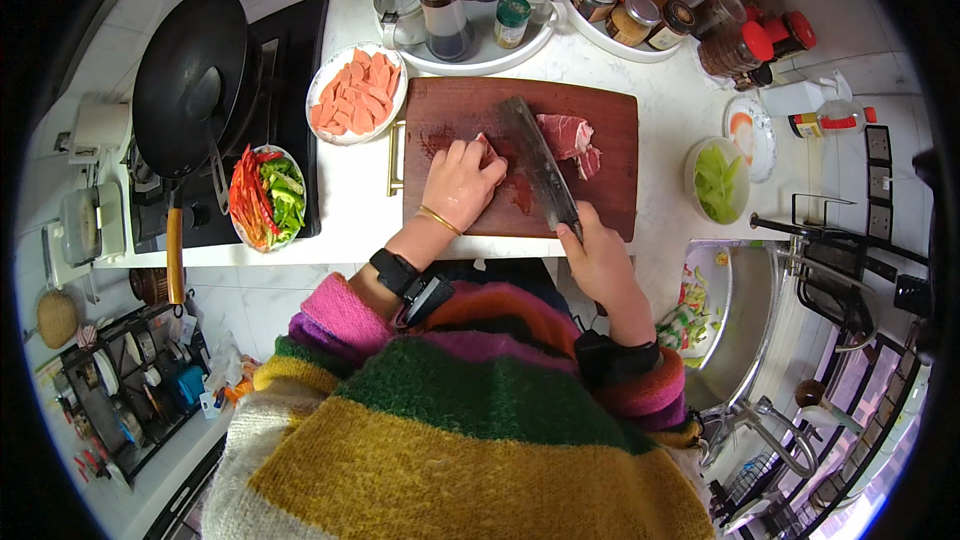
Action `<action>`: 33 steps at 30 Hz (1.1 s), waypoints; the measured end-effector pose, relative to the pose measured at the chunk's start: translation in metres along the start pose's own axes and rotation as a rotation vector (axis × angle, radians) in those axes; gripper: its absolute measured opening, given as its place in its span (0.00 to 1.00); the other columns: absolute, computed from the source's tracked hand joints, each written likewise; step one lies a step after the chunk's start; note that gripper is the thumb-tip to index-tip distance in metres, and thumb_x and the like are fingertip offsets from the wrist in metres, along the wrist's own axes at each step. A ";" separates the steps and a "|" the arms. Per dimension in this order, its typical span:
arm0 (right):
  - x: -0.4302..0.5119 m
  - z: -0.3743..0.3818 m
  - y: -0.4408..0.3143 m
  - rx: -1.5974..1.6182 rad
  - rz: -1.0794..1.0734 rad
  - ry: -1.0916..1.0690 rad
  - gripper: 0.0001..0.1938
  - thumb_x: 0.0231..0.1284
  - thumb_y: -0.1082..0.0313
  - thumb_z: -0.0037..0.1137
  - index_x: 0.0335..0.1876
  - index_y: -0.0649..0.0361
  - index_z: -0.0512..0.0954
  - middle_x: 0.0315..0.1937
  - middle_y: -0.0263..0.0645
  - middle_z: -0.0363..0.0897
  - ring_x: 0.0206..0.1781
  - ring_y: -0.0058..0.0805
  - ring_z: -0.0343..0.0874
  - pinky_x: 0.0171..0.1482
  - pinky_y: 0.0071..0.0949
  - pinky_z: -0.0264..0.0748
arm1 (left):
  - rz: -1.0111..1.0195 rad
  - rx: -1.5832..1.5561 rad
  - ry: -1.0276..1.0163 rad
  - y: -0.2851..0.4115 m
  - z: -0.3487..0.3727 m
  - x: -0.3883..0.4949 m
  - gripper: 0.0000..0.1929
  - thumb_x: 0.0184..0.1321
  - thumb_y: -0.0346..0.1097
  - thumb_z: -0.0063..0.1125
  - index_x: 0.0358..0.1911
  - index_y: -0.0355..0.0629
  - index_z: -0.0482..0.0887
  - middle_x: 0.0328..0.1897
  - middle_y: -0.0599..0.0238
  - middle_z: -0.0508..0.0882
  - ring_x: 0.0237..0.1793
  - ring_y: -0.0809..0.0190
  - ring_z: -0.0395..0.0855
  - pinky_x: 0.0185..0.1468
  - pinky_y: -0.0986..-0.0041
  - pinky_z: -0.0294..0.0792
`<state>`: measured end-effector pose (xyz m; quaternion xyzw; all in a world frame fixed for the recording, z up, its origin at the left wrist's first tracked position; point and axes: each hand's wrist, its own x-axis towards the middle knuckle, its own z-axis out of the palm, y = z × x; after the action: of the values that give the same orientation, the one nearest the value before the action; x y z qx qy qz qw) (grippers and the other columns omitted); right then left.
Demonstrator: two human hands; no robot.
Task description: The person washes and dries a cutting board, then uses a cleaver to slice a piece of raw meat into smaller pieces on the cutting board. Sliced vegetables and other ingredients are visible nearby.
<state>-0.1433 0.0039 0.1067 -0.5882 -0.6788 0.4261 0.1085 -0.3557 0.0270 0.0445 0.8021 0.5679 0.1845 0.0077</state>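
Note:
My right hand (pixel 596 251) grips the handle of a cleaver (pixel 538 157), whose wide dark blade slants up and left across a wooden cutting board (pixel 457 105). Under the curled fingers of my left hand (pixel 461 184) is a piece of raw meat (pixel 487 148), mostly hidden, pressed on the board left of the blade. More raw red meat (pixel 564 136) with pale fat lies to the right of the cleaver. Wet red smears mark the wood between my hands.
A plate of sliced sausage (pixel 360 101) and a dish of cut peppers (pixel 268 199) stand left, by a wok (pixel 191 82) on the stove. Trays of jars (pixel 480 60) line the back. A bowl of green slices (pixel 718 180) and the sink (pixel 739 322) are right.

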 end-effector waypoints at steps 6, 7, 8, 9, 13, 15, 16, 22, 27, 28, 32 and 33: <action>-0.011 -0.003 0.007 0.056 -0.003 0.038 0.12 0.60 0.63 0.47 0.46 0.59 0.65 0.26 0.56 0.75 0.33 0.58 0.74 0.33 0.50 0.68 | -0.101 -0.342 -0.040 -0.026 -0.007 0.004 0.11 0.48 0.32 0.57 0.37 0.48 0.79 0.38 0.59 0.75 0.40 0.51 0.73 0.45 0.65 0.66; -0.013 -0.004 0.009 0.059 0.002 0.036 0.12 0.60 0.63 0.47 0.46 0.59 0.65 0.27 0.56 0.75 0.33 0.58 0.74 0.33 0.50 0.68 | -0.129 -0.417 -0.022 -0.030 -0.009 0.005 0.11 0.49 0.31 0.56 0.39 0.47 0.79 0.39 0.59 0.75 0.40 0.51 0.73 0.46 0.66 0.66; -0.015 -0.003 0.010 0.067 0.013 0.039 0.12 0.60 0.63 0.47 0.46 0.59 0.65 0.27 0.56 0.75 0.33 0.58 0.74 0.33 0.50 0.67 | -0.149 -0.511 -0.034 -0.034 -0.011 0.005 0.12 0.52 0.29 0.53 0.42 0.45 0.80 0.41 0.57 0.76 0.42 0.51 0.74 0.47 0.67 0.67; -0.016 -0.003 0.011 0.079 0.019 0.044 0.12 0.60 0.64 0.47 0.47 0.59 0.65 0.27 0.56 0.75 0.34 0.58 0.74 0.34 0.50 0.67 | -0.138 -0.539 -0.028 -0.037 -0.013 0.007 0.12 0.52 0.30 0.53 0.41 0.45 0.80 0.40 0.57 0.76 0.42 0.51 0.75 0.47 0.67 0.67; -0.021 -0.003 0.015 0.109 0.019 0.050 0.12 0.60 0.63 0.47 0.47 0.59 0.65 0.28 0.56 0.75 0.35 0.58 0.74 0.34 0.49 0.67 | -0.162 -0.589 -0.080 -0.041 -0.024 0.008 0.10 0.52 0.32 0.54 0.39 0.45 0.80 0.38 0.56 0.77 0.40 0.51 0.76 0.46 0.67 0.68; -0.023 -0.003 0.017 0.136 0.002 0.053 0.12 0.60 0.63 0.47 0.46 0.59 0.66 0.29 0.56 0.75 0.35 0.58 0.74 0.35 0.49 0.67 | -0.138 -0.487 -0.121 -0.038 -0.029 0.004 0.10 0.51 0.33 0.55 0.38 0.44 0.80 0.37 0.57 0.77 0.40 0.52 0.75 0.45 0.66 0.68; -0.023 -0.004 0.017 0.133 -0.008 0.061 0.12 0.60 0.63 0.47 0.46 0.58 0.66 0.29 0.56 0.75 0.35 0.58 0.74 0.35 0.49 0.68 | -0.056 -0.339 -0.078 -0.035 -0.030 0.003 0.11 0.47 0.33 0.58 0.37 0.44 0.80 0.35 0.57 0.77 0.38 0.51 0.76 0.42 0.66 0.69; -0.025 -0.004 0.019 0.115 -0.001 0.044 0.13 0.60 0.63 0.47 0.47 0.58 0.66 0.29 0.55 0.75 0.36 0.58 0.74 0.35 0.48 0.68 | -0.193 -0.347 0.104 -0.036 -0.027 0.001 0.11 0.45 0.31 0.62 0.34 0.42 0.80 0.30 0.58 0.78 0.30 0.53 0.77 0.35 0.66 0.71; -0.024 0.000 0.018 0.106 -0.033 0.025 0.13 0.61 0.62 0.47 0.47 0.58 0.65 0.29 0.55 0.76 0.35 0.58 0.74 0.35 0.48 0.68 | -0.637 -0.839 -0.101 -0.047 -0.021 -0.009 0.07 0.50 0.29 0.58 0.34 0.38 0.79 0.29 0.60 0.81 0.30 0.66 0.80 0.34 0.76 0.72; -0.023 0.001 0.017 0.119 -0.044 0.020 0.13 0.60 0.62 0.47 0.47 0.58 0.65 0.29 0.55 0.76 0.35 0.57 0.74 0.35 0.48 0.68 | -0.624 -0.933 -0.043 -0.047 -0.017 -0.011 0.07 0.50 0.28 0.57 0.34 0.38 0.79 0.30 0.61 0.81 0.31 0.68 0.79 0.35 0.77 0.71; -0.022 0.004 0.012 0.127 -0.027 -0.014 0.13 0.60 0.62 0.47 0.47 0.58 0.65 0.28 0.54 0.75 0.35 0.57 0.74 0.34 0.47 0.68 | -0.583 -1.228 0.014 -0.043 -0.002 -0.023 0.08 0.54 0.23 0.52 0.38 0.36 0.76 0.32 0.67 0.81 0.34 0.71 0.78 0.39 0.78 0.71; -0.022 0.004 0.010 0.139 -0.056 -0.011 0.14 0.60 0.62 0.48 0.47 0.58 0.66 0.28 0.54 0.75 0.34 0.57 0.74 0.34 0.47 0.68 | -0.578 -1.255 -0.009 -0.043 0.002 -0.025 0.08 0.55 0.22 0.51 0.39 0.35 0.75 0.33 0.68 0.80 0.35 0.71 0.78 0.40 0.77 0.72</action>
<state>-0.1327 -0.0177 0.1045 -0.5576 -0.6642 0.4724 0.1570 -0.4011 0.0192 0.0263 0.4632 0.5447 0.4655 0.5215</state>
